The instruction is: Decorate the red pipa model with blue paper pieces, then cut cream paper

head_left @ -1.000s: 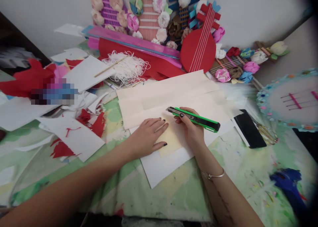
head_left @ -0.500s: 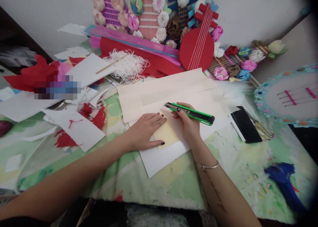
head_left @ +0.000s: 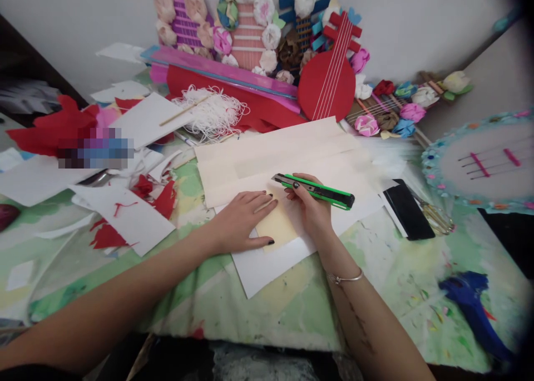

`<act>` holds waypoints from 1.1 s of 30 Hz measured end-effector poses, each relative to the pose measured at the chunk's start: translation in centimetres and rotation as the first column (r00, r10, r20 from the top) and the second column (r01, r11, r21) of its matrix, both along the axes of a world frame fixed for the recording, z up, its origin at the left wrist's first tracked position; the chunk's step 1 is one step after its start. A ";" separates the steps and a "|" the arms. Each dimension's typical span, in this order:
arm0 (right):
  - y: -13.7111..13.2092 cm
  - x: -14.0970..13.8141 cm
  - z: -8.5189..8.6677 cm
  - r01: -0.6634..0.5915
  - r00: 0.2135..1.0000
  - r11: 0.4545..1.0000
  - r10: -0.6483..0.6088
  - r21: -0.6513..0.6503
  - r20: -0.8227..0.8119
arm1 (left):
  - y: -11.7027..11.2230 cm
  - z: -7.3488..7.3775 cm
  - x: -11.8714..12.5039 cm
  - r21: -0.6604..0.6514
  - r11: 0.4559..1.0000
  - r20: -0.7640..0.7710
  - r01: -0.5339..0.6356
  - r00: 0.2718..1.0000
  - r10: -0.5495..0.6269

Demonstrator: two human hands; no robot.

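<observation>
My right hand (head_left: 308, 203) grips a green and black utility knife (head_left: 317, 191) with its blade end pointing left over the paper. Flat and with fingers stretched, my left hand (head_left: 244, 219) presses on a pale yellow sheet (head_left: 277, 229). That sheet lies on a white sheet (head_left: 258, 275), whose corner points toward me. Behind both hands spreads a large cream sheet (head_left: 267, 153) with creases. Whether the blade touches paper, I cannot tell.
White string (head_left: 212, 111) and red paper scraps lie left. A red paper lute (head_left: 327, 83) and flower-trimmed instruments lean at the back. To the right are a black phone (head_left: 409, 208), gold-handled scissors (head_left: 436, 217) and a blue glue gun (head_left: 469, 300).
The whole view has shifted slightly, so things on the right appear a little further left. Both hands keep nearly the same pose, with the knife still in my right hand.
</observation>
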State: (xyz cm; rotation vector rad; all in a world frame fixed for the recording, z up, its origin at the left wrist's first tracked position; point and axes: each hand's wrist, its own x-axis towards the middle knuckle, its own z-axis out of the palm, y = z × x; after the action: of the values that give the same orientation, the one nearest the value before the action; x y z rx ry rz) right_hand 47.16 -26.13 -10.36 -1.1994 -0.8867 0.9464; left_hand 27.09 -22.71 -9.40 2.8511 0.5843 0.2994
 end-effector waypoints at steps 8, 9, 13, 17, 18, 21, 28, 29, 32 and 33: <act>-0.1 -0.1 0.1 0.009 1.000 1.000 -0.009 -0.004 -0.005 | -0.1 -0.1 0.1 -0.005 1.000 0.017 0.005 1.000 -0.005; -0.1 -0.1 0.0 0.006 1.000 1.000 -0.006 0.000 -0.007 | -0.1 -0.1 0.1 -0.006 1.000 0.019 0.006 1.000 -0.006; -0.1 -0.1 0.0 -0.001 1.000 1.000 0.001 0.006 0.007 | -0.1 -0.1 0.0 -0.009 1.000 0.031 0.005 1.000 -0.004; -0.2 -0.1 0.0 0.002 1.000 1.000 -0.002 0.001 0.019 | -0.1 -0.1 0.1 -0.010 1.000 0.036 0.001 0.999 0.000; -0.2 -0.1 0.1 0.001 1.000 1.000 -0.002 0.002 0.020 | -0.1 -0.1 0.1 -0.010 1.000 0.034 0.000 0.999 0.001; -0.3 -0.2 0.2 0.004 1.000 1.000 -0.004 0.010 0.022 | -0.1 0.1 0.1 -0.021 1.000 0.028 -0.009 1.000 0.010; -0.4 -0.4 0.0 0.019 0.997 1.000 -0.020 0.016 0.075 | 1.0 0.9 -0.7 -0.175 0.984 0.060 0.023 0.998 -0.013; -0.3 -0.3 0.0 0.021 0.996 1.000 -0.022 0.015 0.082 | 1.2 1.0 -0.9 -0.197 0.980 0.066 0.032 0.998 -0.020; -0.3 -0.2 -0.2 0.022 0.995 1.000 -0.024 0.014 0.094 | 1.7 1.1 -1.2 -0.239 0.970 0.083 0.056 0.996 -0.037; -0.3 -0.2 -0.2 0.020 0.995 1.000 -0.022 0.015 0.093 | 1.7 1.2 -1.2 -0.244 0.968 0.089 0.062 0.995 -0.041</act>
State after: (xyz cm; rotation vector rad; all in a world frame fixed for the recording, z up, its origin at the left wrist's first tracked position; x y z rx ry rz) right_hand 46.97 -26.39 -10.56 -1.2464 -0.9515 0.8717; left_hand 25.90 -20.97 -8.25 2.5968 0.4924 0.3116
